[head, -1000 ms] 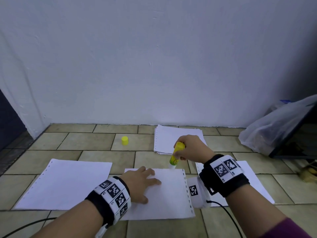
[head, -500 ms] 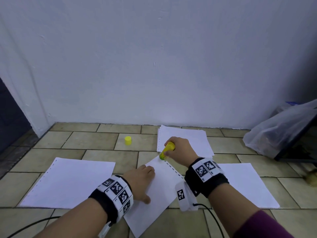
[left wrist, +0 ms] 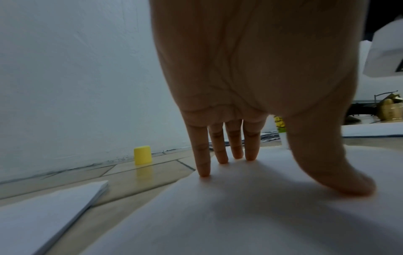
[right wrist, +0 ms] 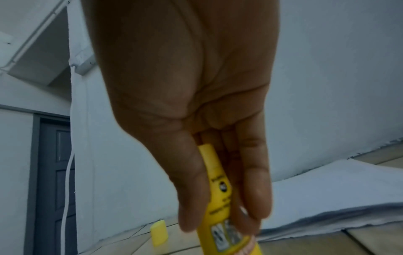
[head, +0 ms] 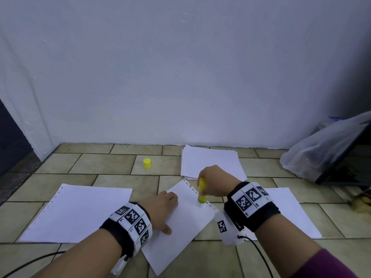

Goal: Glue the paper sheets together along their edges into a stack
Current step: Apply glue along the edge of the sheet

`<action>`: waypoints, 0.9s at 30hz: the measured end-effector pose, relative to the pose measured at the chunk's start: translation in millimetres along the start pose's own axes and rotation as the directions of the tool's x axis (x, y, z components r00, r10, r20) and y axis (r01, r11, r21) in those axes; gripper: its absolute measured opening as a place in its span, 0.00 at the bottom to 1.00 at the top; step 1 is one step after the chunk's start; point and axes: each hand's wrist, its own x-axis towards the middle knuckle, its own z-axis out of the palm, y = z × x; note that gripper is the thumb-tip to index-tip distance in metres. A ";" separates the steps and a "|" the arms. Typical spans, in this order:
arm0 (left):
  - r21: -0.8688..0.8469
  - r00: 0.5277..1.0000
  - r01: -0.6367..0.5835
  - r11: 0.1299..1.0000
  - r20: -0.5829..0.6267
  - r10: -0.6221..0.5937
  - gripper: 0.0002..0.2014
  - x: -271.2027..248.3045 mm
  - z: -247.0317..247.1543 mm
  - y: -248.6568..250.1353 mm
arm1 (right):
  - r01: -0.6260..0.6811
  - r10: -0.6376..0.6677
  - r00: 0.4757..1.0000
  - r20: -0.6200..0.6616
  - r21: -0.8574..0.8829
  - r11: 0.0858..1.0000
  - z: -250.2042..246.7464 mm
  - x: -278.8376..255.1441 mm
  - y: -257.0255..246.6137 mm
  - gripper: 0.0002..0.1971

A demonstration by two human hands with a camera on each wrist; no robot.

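Note:
A white sheet [head: 186, 221] with a perforated strip lies turned at an angle on the tiled floor. My left hand [head: 160, 207] presses flat on it, fingers [left wrist: 220, 151] straight and the thumb spread. My right hand [head: 214, 183] grips a yellow glue stick [head: 201, 190], tip down on the sheet's perforated right edge. In the right wrist view thumb and fingers wrap the glue stick [right wrist: 218, 189]. A paper stack [head: 210, 162] lies beyond the hands near the wall. One sheet [head: 80, 211] lies left, another sheet [head: 289, 213] right, partly under my right wrist.
The yellow glue cap [head: 147, 163] stands on the floor left of the far stack. A plastic bag [head: 321, 153] and a dark board lean at the right. The white wall [head: 180, 77] closes the back. A cable [head: 259, 255] trails from my right wrist.
The middle sheet has been turned from square to angled under my left hand. My right hand has drawn the glue stick along the perforated edge, from the far corner toward me.

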 end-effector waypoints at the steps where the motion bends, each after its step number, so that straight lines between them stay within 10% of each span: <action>1: 0.010 1.000 0.000 1.000 0.004 0.000 0.38 0.1 -0.2 -0.3 | -0.008 0.009 1.000 0.020 -0.026 1.000 -0.6 -2.6 0.9 0.16; 10: 0.111 0.999 0.019 0.994 0.027 -0.022 0.34 -5.3 -2.9 3.3 | -0.034 0.033 0.995 0.096 0.011 0.999 -14.7 -14.8 3.7 0.12; 27: 0.043 0.979 0.195 0.980 -0.064 -0.192 0.34 -3.3 4.7 9.1 | 0.029 0.065 0.977 -0.203 0.429 0.903 -11.5 12.1 -3.9 0.11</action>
